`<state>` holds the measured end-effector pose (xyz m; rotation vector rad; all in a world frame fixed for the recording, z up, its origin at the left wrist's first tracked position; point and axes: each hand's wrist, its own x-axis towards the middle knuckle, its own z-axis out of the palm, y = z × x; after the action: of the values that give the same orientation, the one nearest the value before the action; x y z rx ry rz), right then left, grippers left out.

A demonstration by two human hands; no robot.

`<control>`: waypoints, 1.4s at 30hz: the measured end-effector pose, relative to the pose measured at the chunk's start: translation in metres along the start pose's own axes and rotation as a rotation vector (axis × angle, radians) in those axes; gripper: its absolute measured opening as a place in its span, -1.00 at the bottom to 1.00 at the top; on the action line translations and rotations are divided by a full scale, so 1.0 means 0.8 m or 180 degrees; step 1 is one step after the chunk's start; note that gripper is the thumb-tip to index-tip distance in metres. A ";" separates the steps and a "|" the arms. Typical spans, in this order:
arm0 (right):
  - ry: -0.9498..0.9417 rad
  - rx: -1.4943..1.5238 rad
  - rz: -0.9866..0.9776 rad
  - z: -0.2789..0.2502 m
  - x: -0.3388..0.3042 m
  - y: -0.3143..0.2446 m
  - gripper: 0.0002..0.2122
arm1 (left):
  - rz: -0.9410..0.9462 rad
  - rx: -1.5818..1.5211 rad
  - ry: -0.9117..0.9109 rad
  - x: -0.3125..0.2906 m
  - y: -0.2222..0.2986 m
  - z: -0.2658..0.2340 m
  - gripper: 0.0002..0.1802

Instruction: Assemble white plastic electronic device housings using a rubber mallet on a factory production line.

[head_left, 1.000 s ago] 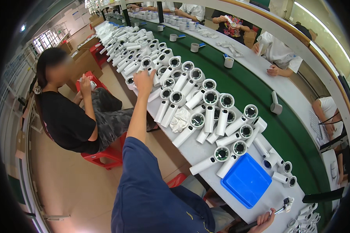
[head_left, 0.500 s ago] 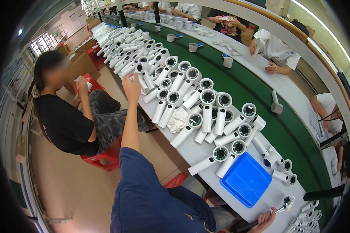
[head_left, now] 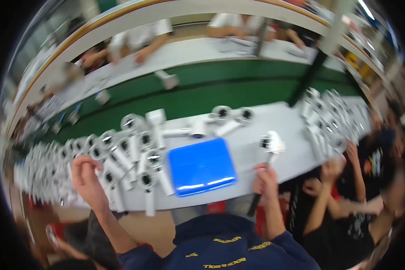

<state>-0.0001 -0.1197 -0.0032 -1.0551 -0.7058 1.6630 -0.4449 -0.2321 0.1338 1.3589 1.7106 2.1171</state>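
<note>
Head view: black-handled tool with a thin metal shaft (head_left: 254, 204) sits in the right hand (head_left: 266, 181), fingers wrapped round it, above the near edge of the pale grey worktop (head_left: 247, 148). At its tip, a small white-and-black piece (head_left: 274, 142); whether gripped, stuck or merely behind it cannot be told. Risk, as judged: if only loosely attached, a jerk of the wrist could shed it.

Just left of the tool, a glossy blue rectangular plastic tray (head_left: 202, 167); a low sweep of the shaft could knock or scratch it.

Left hand (head_left: 85, 174): fingers curled, over the crowded white plastic round-headed handheld units with dark centres (head_left: 149, 198). Cannot tell whether it pinches anything; a pale speck by the fingertips is too blurred to identify. Units overlap, some handles reaching the near edge; pulling one carelessly could tip a neighbour to the floor.

Hard to read: motion blur throughout; far-left units merge; the lens rim cuts off co-workers at both sides.
</note>
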 end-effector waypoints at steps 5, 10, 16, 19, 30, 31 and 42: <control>-0.0260 0.0419 0.0169 -0.059 -0.086 0.019 -0.90 | 0.1024 -0.0400 -0.3915 -0.035 0.045 0.332 -0.71; -0.0006 0.0216 0.0391 -0.121 -0.161 0.035 -0.91 | 0.1605 -0.0038 -0.4257 -0.163 0.031 0.588 -0.76; 0.0129 0.0125 0.0371 -0.159 -0.206 0.047 -0.90 | 0.1811 0.1102 -0.3696 -0.254 0.066 0.651 -0.79; 0.0126 0.0068 0.0338 -0.165 -0.198 0.042 -0.89 | 0.3176 0.1513 -0.3280 -0.261 0.041 0.668 -0.76; -0.0283 -0.0163 0.0429 -0.153 -0.161 0.030 -0.88 | 0.2378 0.1502 -0.4052 -0.237 0.016 0.609 -0.57; -0.0302 -0.0091 0.0384 -0.152 -0.166 0.034 -0.88 | 0.2035 0.0985 -0.4157 -0.226 0.006 0.597 -0.61; -0.0210 -0.0211 0.0558 -0.124 -0.177 0.041 -0.87 | 0.1152 0.0981 -0.3442 -0.228 -0.015 0.549 -0.83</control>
<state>0.0910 -0.2679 -0.0311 -1.1406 -0.7330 1.8424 -0.0443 -0.0083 0.0085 2.3865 1.3431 0.7976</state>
